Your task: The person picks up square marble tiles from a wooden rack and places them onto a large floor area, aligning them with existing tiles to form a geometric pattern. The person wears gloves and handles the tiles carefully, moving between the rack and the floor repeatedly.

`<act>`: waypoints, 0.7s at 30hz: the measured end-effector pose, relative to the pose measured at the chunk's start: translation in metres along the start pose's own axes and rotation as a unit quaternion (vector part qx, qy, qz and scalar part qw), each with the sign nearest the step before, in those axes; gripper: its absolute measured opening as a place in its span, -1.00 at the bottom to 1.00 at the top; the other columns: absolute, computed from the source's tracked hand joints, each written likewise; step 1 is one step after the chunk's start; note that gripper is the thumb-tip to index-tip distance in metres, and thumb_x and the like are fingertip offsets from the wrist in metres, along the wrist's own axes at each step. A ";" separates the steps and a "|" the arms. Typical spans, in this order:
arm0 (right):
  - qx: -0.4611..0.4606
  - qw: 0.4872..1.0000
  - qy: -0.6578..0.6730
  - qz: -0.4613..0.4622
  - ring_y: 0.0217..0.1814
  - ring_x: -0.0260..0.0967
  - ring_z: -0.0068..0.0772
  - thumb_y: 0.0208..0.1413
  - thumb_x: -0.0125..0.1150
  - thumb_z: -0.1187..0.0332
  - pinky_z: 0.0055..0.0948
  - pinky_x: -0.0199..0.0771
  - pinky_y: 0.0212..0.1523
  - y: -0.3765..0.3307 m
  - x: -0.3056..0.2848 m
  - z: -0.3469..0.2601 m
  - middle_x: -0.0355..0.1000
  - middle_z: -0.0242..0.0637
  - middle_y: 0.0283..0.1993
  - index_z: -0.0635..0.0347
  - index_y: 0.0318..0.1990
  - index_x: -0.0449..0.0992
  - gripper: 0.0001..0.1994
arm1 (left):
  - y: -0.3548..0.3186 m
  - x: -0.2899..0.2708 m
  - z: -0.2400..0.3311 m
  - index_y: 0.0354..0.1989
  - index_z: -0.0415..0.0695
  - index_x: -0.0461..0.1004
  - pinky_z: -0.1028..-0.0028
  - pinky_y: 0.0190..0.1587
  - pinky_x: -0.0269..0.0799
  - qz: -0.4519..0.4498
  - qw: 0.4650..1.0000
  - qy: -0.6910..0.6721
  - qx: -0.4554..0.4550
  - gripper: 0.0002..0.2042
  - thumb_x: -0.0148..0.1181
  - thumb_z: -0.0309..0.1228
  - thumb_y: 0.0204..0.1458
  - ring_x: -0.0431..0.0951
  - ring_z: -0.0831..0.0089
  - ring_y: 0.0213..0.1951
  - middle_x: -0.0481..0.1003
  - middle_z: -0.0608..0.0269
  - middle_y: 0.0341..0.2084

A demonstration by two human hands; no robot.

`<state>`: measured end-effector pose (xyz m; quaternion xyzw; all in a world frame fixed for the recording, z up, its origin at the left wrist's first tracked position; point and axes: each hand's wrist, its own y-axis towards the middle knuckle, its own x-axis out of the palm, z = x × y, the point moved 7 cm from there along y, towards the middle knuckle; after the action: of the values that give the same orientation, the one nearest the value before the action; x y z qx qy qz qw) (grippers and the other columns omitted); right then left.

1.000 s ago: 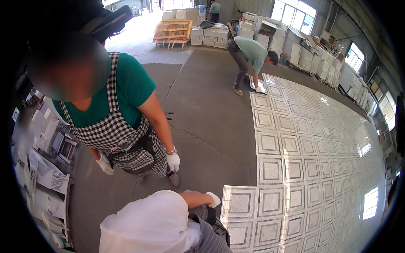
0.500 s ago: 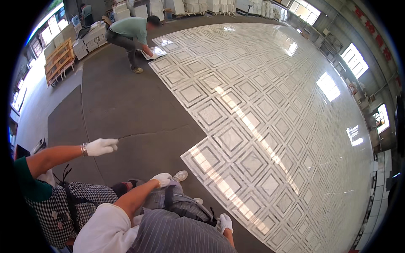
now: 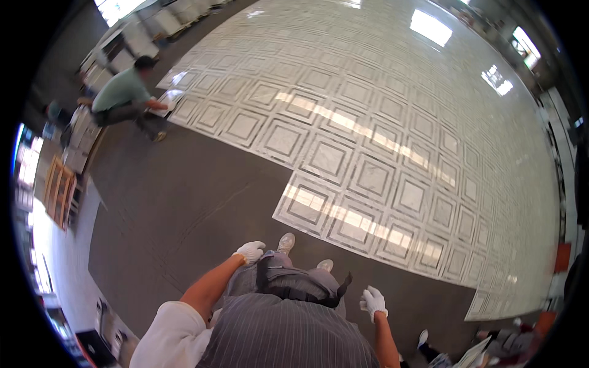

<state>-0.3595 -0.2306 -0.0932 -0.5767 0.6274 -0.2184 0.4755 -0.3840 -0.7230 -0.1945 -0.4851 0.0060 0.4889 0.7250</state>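
My left hand (image 3: 250, 252), in a white knit glove, hangs beside my left thigh with its fingers loosely stretched out and nothing in them. On the other side, my right hand (image 3: 373, 302), gloved the same way, hangs away from my hip, empty, its fingers slightly curled and apart. I stand in light shoes on dark grey floor sheeting (image 3: 165, 202), close to the stepped edge of a large field of polished stone tiles (image 3: 319, 156). These are white and grey with nested squares. A striped grey apron (image 3: 282, 334) and a black strap cover my front.
At the far left a crouching co-worker (image 3: 123, 92) in a green shirt has hands on a tile at the field's edge. Another person (image 3: 515, 346) is low at the bottom right beside a pale panel. A wooden pallet (image 3: 59, 193) leans at left near stacked slabs (image 3: 83, 132).
My view has swung right, so the nearby person in the checked apron has left the picture. My right hand now hangs farther out from my body. The far co-worker still crouches at the edge.
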 end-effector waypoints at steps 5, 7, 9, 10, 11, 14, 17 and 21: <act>-0.018 0.997 0.075 -0.001 -0.42 0.40 -0.51 0.14 0.10 0.24 -0.49 0.46 -0.41 -0.016 0.029 -0.012 0.46 -0.27 -0.28 0.23 0.17 0.33 -0.54 | 0.011 -0.019 -0.020 0.02 -0.29 0.42 0.32 0.17 0.28 -0.035 0.999 0.021 0.015 -0.55 -0.01 -0.35 -0.07 0.42 0.10 0.10 0.45 -0.07 0.01; -0.062 0.996 0.056 -0.008 -0.26 0.43 -0.39 0.13 0.07 0.19 -0.42 0.46 -0.23 -0.024 0.043 -0.014 0.45 -0.20 -0.14 0.23 0.14 0.36 -0.54 | -0.006 -0.036 0.009 0.04 -0.29 0.43 0.37 -0.01 0.44 -0.080 0.996 0.016 -0.038 -0.58 -0.01 -0.45 -0.05 0.51 0.22 -0.02 0.49 -0.02 -0.04; -0.103 0.994 0.003 0.020 0.01 0.40 -0.19 0.13 0.03 0.10 -0.33 0.40 0.01 -0.018 0.052 -0.004 0.39 -0.09 0.07 0.22 0.14 0.36 -0.50 | 0.014 -0.041 -0.024 0.05 -0.30 0.42 0.40 -0.12 0.49 -0.054 0.993 0.033 -0.099 -0.58 0.00 -0.49 -0.05 0.56 0.27 -0.13 0.51 -0.02 -0.08; -0.118 0.991 -0.042 0.040 0.14 0.34 -0.09 0.13 0.02 0.06 -0.29 0.33 0.12 -0.012 0.056 0.007 0.34 -0.04 0.16 0.22 0.15 0.36 -0.48 | 0.021 -0.037 -0.024 0.05 -0.30 0.41 0.40 -0.14 0.50 -0.054 0.991 0.063 -0.105 -0.58 0.00 -0.50 -0.05 0.57 0.26 -0.15 0.51 -0.02 -0.08; -0.118 0.991 -0.036 0.047 0.23 0.25 -0.01 0.12 -0.01 -0.01 -0.29 0.20 0.24 -0.007 0.054 0.042 0.29 -0.01 0.21 0.21 0.15 0.36 -0.44 | 0.028 -0.029 -0.026 0.06 -0.30 0.41 0.40 -0.16 0.51 -0.064 0.988 0.089 -0.110 -0.57 0.00 -0.51 -0.06 0.57 0.26 -0.17 0.51 -0.02 -0.08; -0.126 0.988 0.058 0.074 -0.21 0.47 -0.44 0.13 0.05 0.12 -0.43 0.47 -0.21 -0.007 0.067 0.079 0.45 -0.15 -0.02 0.29 0.18 0.31 -0.46 | 0.075 -0.044 -0.060 0.08 -0.28 0.39 0.38 -0.27 0.54 -0.136 0.979 0.149 -0.011 -0.56 0.00 -0.54 -0.06 0.58 0.25 -0.20 0.52 0.00 -0.12; 0.029 0.952 0.278 0.123 -0.39 0.41 -0.49 0.11 0.08 0.18 -0.50 0.41 -0.43 -0.044 0.077 0.115 0.48 -0.24 -0.17 0.24 0.18 0.33 -0.49 | 0.099 -0.067 0.002 0.11 -0.27 0.36 0.35 -0.40 0.54 -0.130 0.985 0.095 -0.053 -0.54 -0.01 -0.56 -0.06 0.59 0.25 -0.27 0.53 0.03 -0.17; 0.125 0.920 0.351 0.123 -0.44 0.39 -0.48 0.11 0.09 0.22 -0.51 0.43 -0.42 -0.052 0.097 0.173 0.46 -0.21 -0.15 0.32 0.13 0.36 -0.53 | 0.163 -0.055 0.074 0.13 -0.28 0.32 0.37 -0.47 0.52 -0.149 0.988 0.050 -0.006 -0.55 -0.02 -0.56 -0.01 0.54 0.36 -0.40 0.51 0.06 -0.28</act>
<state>-0.1746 -0.2857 -0.1620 -0.3177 0.7877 -0.4228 0.3162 -0.5631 -0.7007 -0.2425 -0.5088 -0.0328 0.3509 0.7854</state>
